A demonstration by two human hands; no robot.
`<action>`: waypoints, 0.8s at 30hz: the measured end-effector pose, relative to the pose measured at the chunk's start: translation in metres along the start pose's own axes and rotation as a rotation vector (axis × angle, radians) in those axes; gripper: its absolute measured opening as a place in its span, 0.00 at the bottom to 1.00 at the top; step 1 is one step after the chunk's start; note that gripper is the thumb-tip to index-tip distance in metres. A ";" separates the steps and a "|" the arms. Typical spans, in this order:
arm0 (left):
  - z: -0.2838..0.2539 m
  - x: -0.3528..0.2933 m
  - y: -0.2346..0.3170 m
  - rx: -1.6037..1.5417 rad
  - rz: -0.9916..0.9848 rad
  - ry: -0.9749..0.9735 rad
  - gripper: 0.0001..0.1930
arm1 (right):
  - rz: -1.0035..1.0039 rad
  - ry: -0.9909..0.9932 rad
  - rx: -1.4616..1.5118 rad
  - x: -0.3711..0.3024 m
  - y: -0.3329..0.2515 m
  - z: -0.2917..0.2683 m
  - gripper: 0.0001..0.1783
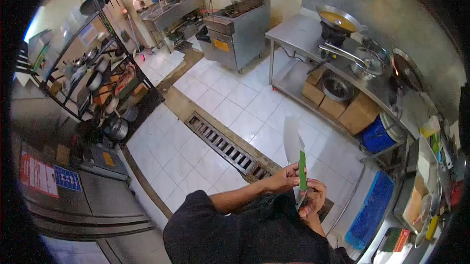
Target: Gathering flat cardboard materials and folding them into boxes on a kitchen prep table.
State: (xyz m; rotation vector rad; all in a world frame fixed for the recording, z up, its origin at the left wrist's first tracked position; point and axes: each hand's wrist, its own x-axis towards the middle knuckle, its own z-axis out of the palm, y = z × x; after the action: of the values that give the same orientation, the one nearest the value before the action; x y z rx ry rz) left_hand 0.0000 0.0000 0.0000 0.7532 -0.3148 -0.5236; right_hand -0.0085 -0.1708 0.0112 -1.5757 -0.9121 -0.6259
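Note:
In front of my chest a knife points upward, its broad pale blade (pixel 292 134) over the floor tiles. A narrow flat green piece (pixel 302 170) meets the blade's lower end and looks like its handle. My left hand (pixel 286 178) comes in from the left, fingers closed on the green piece. Just below and to the right, my right hand (pixel 315 198) is closed too, its fingertips at the green piece's bottom end. Something greyish shows between the hands there; I cannot make it out.
A metal drain grate (pixel 227 144) runs through the tiled floor. A steel table (pixel 293 31) carries a wok (pixel 339 18) and a pan (pixel 368 66); cardboard boxes (pixel 360 112) and a blue bucket (pixel 378 134) stand low. Left are a rack (pixel 115 34) and steel cabinets (pixel 83 210). A blue mat (pixel 372 210) lies right.

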 end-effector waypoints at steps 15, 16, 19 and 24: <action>-0.209 -0.056 0.232 -0.120 0.606 0.629 0.20 | -0.210 -0.468 0.368 0.214 0.173 0.300 0.27; -0.209 -0.066 0.261 -0.056 0.655 0.698 0.19 | -0.323 -0.591 0.401 0.237 0.185 0.326 0.32; -0.240 -0.102 0.311 0.002 0.805 0.869 0.21 | -0.446 -0.763 0.601 0.293 0.195 0.406 0.34; -0.300 -0.147 0.356 0.027 0.965 0.980 0.24 | -0.380 -0.991 0.840 0.334 0.207 0.506 0.33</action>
State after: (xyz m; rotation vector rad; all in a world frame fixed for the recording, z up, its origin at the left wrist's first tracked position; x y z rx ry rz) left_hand 0.1326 0.4684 0.0351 0.7078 0.2500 0.7665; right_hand 0.3046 0.3857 0.0602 -0.8672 -1.9185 0.3673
